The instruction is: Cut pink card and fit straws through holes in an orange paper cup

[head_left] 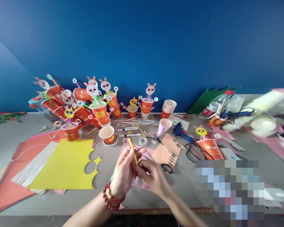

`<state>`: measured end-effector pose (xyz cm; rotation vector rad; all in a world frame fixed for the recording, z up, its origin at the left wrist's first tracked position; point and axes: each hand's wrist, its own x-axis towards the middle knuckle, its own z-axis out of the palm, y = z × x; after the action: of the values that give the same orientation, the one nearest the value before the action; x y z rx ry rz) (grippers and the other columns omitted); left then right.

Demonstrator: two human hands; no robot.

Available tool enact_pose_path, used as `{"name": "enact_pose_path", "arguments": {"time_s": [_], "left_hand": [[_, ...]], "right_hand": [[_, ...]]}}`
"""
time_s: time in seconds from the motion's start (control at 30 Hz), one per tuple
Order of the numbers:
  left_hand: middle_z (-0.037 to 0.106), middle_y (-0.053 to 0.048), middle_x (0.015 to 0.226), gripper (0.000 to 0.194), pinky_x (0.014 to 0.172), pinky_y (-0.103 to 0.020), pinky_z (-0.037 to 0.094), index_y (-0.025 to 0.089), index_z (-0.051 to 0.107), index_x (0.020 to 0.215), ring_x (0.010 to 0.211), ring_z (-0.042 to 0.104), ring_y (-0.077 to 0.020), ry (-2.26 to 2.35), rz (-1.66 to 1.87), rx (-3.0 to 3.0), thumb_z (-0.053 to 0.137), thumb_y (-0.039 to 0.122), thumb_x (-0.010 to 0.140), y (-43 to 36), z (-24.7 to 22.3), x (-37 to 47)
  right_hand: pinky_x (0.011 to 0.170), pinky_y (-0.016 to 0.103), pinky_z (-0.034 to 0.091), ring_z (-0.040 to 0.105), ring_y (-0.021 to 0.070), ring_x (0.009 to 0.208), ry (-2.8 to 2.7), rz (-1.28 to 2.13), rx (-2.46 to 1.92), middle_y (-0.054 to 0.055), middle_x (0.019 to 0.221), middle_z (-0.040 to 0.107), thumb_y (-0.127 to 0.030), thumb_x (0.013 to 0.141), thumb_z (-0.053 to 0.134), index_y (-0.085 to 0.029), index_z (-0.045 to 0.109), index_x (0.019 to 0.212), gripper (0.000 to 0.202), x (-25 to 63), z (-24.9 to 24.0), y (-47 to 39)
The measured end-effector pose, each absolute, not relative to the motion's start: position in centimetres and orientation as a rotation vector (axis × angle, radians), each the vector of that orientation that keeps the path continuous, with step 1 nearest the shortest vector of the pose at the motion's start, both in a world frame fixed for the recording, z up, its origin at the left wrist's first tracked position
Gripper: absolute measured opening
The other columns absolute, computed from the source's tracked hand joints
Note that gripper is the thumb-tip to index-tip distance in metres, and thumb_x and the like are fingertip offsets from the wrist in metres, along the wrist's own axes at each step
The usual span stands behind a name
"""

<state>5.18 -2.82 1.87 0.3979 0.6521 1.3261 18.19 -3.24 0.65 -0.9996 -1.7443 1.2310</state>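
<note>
My left hand [125,165], with red bead bracelets at its wrist, is closed around thin yellow and purple straws [129,143] held upright above the table. Thumb and fingers of my right hand [151,176] pinch the lower part of the same straws, just right of the left palm. The purple one pokes out below the fingers. Beneath the hands lie cut pink paper [144,185] and black-handled scissors [167,168]. Close behind them are a roll of clear tape [142,141] and an orange paper cup [107,134].
Paper cups with rabbit figures [99,114] crowd the back left. Yellow paper [66,167] covers the left side. A blue glue gun [183,133] with its cable, a chick-faced cup [210,148] and a bottle [216,104] stand right. A blurred patch [229,189] hides the lower right.
</note>
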Motion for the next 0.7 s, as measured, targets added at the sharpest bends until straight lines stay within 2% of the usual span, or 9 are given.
{"name": "enact_pose_path", "arguments": {"time_s": [0.1,0.4,0.57,0.63,0.7], "left_hand": [[0.077,-0.008,0.099,0.012,0.093,-0.029,0.050,0.018,0.067,0.093,0.097,0.071,-0.0176,0.657,1.341,0.404,0.069,0.028,0.088,-2.80,1.85,5.12],[0.077,-0.007,0.094,0.017,0.087,-0.032,0.051,0.019,0.066,0.091,0.096,0.072,-0.0217,0.709,1.378,0.434,0.073,0.033,0.084,-2.65,2.38,5.09],[0.076,-0.007,0.094,0.015,0.091,-0.031,0.050,0.019,0.067,0.092,0.101,0.070,-0.0211,0.703,1.397,0.456,0.071,0.032,0.085,-2.45,2.12,4.99],[0.076,-0.007,0.094,0.015,0.086,-0.029,0.052,0.019,0.067,0.092,0.097,0.071,-0.0199,0.703,1.391,0.454,0.070,0.032,0.086,-2.52,2.10,4.96],[0.076,-0.007,0.096,0.017,0.072,-0.025,0.055,0.019,0.066,0.093,0.082,0.072,-0.0168,0.707,1.358,0.461,0.070,0.033,0.086,-2.71,2.11,5.02]], "right_hand": [[0.058,0.021,0.035,0.048,0.0114,0.061,-1.750,1.144,-1.018,-0.003,0.064,0.053,-0.026,0.097,0.053,-0.018,0.049,0.066,0.032,18.29,0.52,-3.38],[0.053,0.020,0.035,0.050,0.0111,0.056,-1.771,1.280,-1.014,-0.003,0.060,0.056,-0.035,0.098,0.052,-0.018,0.056,0.066,0.036,18.21,-0.01,-3.52],[0.055,0.021,0.035,0.051,0.0116,0.057,-1.788,1.239,-1.027,-0.003,0.059,0.054,-0.037,0.099,0.050,-0.018,0.054,0.067,0.037,18.37,0.10,-3.71],[0.055,0.022,0.036,0.051,0.0119,0.058,-1.791,1.297,-0.997,-0.002,0.062,0.055,-0.042,0.099,0.050,-0.018,0.055,0.070,0.038,18.51,0.19,-3.51],[0.057,0.022,0.038,0.052,0.0129,0.062,-1.788,1.325,-0.945,-0.001,0.066,0.056,-0.046,0.098,0.049,-0.018,0.055,0.073,0.038,18.49,0.32,-3.18]]}}
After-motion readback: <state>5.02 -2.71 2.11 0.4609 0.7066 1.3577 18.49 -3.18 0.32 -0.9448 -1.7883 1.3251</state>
